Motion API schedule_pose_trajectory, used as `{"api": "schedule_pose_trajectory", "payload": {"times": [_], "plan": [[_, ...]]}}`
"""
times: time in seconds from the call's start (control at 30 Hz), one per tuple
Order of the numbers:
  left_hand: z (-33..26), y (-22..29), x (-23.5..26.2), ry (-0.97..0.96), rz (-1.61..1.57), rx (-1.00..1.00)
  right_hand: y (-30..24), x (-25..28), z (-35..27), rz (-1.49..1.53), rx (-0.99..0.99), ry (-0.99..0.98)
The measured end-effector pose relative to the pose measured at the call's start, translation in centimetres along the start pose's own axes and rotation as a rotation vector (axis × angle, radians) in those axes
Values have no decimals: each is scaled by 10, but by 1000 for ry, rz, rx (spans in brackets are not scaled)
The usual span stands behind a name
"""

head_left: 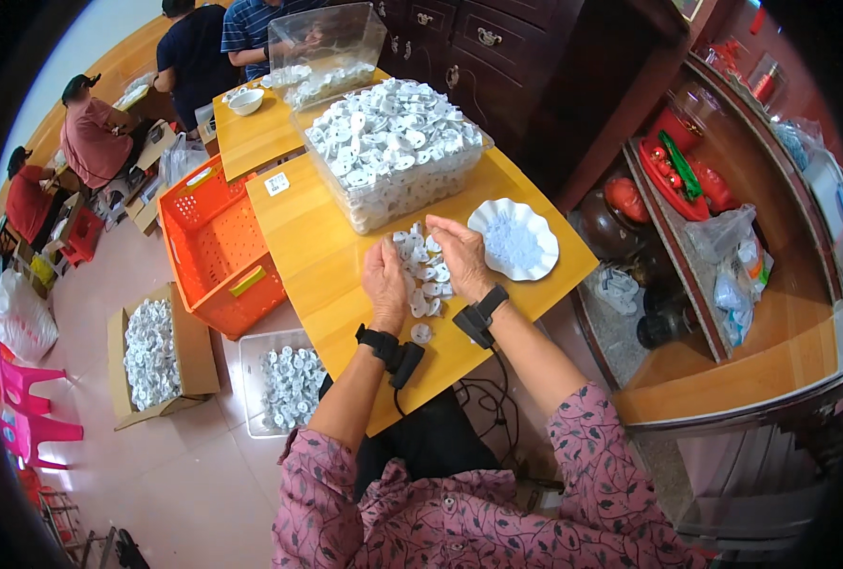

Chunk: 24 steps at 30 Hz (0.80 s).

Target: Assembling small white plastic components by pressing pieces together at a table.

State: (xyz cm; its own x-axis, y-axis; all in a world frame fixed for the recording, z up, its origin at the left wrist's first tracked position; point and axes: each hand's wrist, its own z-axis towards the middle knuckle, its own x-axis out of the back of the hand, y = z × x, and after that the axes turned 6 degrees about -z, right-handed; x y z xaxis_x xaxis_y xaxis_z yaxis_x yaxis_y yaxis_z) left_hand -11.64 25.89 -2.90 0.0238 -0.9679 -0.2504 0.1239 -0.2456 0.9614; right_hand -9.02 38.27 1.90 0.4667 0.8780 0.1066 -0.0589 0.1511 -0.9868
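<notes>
Parts of white plastic [428, 273], small and roundish, lie in a loose heap on the yellow wooden tabletop [312, 256], between my two hands. One single part [421, 333] lies just apart from the heap, nearer to me. My left hand [384, 282] is at the heap's left side with its fingers curled inward; I cannot tell whether it grips any part. My right hand [459, 254] is at the right side, fingers close together and angled in over the heap; whether something is pinched under them is hidden. Both wrists wear black straps.

Just beyond the heap stands a clear plastic bin [369, 206], mounded above its rim with similar white parts. To the right of my right hand sits a white scalloped plate [542, 258] holding pale bluish pieces [513, 241]. On the floor to my left are an orange crate [227, 305], a cardboard box [199, 353] filled with white parts, and a clear tub [251, 391] with more of them.
</notes>
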Motion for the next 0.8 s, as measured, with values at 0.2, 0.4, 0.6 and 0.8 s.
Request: {"api": "schedule_pose_trajectory", "payload": {"times": [0.2,0.4,0.6,0.8], "plan": [[6,-6,19,-13,-106,14,-25,28,-2,147,-19,-108],[-8,3,53,-34,283,-106,-42,69,-17,-752,-95,-408],[-48,74,59,-440,873,37,-35,77,-45,-1102,-20,-482],[-68,67,60,-528,938,-63,-14,57,-40,-1169,32,-494]]}}
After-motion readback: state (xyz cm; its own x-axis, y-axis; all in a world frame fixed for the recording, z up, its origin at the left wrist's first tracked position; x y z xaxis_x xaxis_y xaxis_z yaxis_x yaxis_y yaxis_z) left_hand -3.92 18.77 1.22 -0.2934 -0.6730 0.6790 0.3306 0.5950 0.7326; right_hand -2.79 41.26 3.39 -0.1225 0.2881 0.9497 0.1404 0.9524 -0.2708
